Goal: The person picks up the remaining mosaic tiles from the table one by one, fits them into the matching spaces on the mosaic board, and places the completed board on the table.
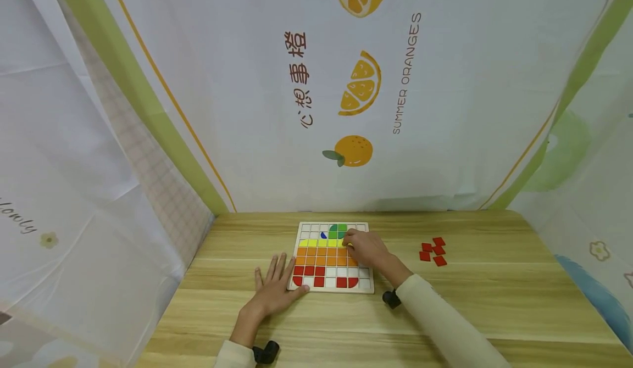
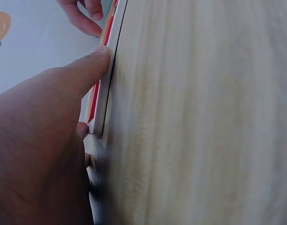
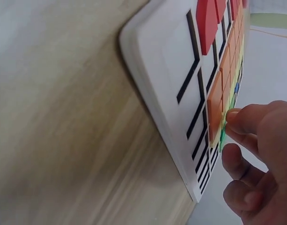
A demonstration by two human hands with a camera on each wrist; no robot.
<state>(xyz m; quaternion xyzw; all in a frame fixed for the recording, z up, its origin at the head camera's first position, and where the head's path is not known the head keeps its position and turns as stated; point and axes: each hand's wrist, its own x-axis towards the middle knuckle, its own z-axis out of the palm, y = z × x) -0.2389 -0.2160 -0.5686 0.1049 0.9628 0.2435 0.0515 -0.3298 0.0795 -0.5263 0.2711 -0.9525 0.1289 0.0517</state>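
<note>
My left hand (image 1: pixel 274 294) is spread out with fingers pretty straight, thumb resting on the near edge of the board (image 1: pixel 365 283), not gripping anything. The board's on the table (image 1: pixel 326 324), with red tiles (image 1: pixel 309 271) nearest me, then orange, yellow, one bit of blue (image 1: pixel 323 235) and some green (image 1: pixel 342 227). My right hand (image 1: pixel 367 247) has bent fingers at the board's far right part, by the green; honestly can't tell if they're pinching a tile. Further right, loose red squares (image 1: pixel 439 260) sit bunched together.

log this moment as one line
left hand: touches board | right hand: over board | loose red pieces: on table, right of board
</note>
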